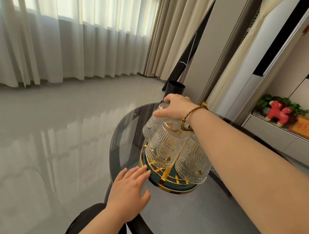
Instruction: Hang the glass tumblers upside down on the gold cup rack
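Embossed tumblers inverted on a gold cup rack (169, 180)

Round smoked-glass counter (206, 218), glossy grey floor, sheer curtains. Right hand (176, 107) fingers clasp the far tumbler (152, 124); left hand (131, 190) fingers spread flat, empty.

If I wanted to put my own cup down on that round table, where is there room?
The glass table is bare on its near side, between the left hand and the right forearm. The far side is crowded: the gold cup rack holds tumblers, and the right hand grips another.
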A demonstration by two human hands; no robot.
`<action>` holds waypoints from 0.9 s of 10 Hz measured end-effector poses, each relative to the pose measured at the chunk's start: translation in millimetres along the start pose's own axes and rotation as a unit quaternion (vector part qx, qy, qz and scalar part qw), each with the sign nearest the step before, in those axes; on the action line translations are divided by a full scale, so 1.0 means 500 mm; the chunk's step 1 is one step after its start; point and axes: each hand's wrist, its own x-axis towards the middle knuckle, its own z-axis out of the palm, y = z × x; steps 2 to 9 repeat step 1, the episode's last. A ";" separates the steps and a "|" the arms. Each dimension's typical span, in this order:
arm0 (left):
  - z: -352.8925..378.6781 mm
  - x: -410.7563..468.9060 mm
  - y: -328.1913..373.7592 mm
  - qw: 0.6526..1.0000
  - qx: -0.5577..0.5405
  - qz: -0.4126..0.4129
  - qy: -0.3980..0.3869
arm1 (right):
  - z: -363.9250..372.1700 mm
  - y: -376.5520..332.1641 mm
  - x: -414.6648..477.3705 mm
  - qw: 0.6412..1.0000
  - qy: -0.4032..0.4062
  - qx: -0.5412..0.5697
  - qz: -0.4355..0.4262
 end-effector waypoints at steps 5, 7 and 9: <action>-0.006 -0.001 0.004 1.000 -0.002 0.001 0.000 | -0.003 -0.005 -0.019 0.996 0.073 0.030 -0.035; -0.006 -0.001 0.004 1.000 -0.002 0.001 0.000 | -0.003 -0.005 -0.019 0.996 0.073 0.030 -0.035; -0.006 -0.001 0.004 1.000 -0.002 0.001 0.000 | -0.003 -0.005 -0.019 0.996 0.073 0.030 -0.035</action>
